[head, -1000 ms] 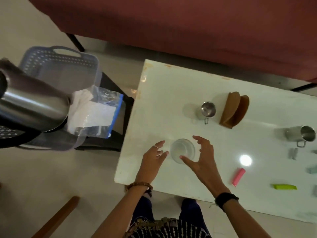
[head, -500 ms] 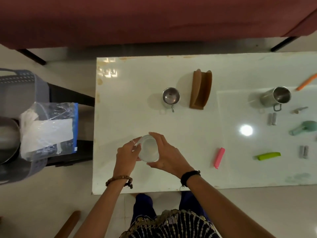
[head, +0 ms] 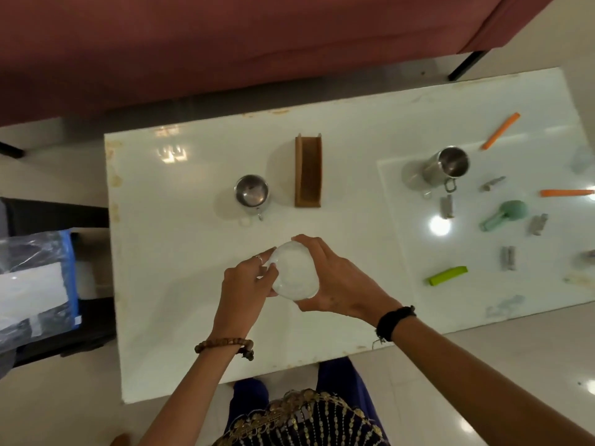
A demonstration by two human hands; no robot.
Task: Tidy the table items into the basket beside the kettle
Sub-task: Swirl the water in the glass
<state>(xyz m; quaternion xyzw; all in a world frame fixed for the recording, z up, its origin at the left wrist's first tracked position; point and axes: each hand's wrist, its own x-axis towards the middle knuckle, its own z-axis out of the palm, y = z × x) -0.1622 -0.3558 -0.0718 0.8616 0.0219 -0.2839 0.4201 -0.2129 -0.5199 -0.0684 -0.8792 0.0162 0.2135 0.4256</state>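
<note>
A clear glass [head: 294,272] is held over the white table [head: 180,252] near its front left part. My right hand [head: 338,281] wraps around the glass from the right, and my left hand [head: 244,281] grips its left side with the fingertips. The glass looks lifted and tilted toward me. At the far left edge a clear plastic bag with a blue strip and white paper [head: 35,284] lies over a dark stand; the basket and the kettle are out of view.
On the table stand a small steel cup [head: 251,194], a brown wooden holder [head: 308,172] and a steel mug [head: 446,167]. Further right lie two orange sticks [head: 500,130], a green clip [head: 447,275], a teal tool [head: 504,215] and several grey metal clips. A maroon sofa [head: 225,43] runs behind.
Both hands went from open beside the glass to closed around it, and the glass has come up off the table. The view swung right, so the basket and kettle left the frame.
</note>
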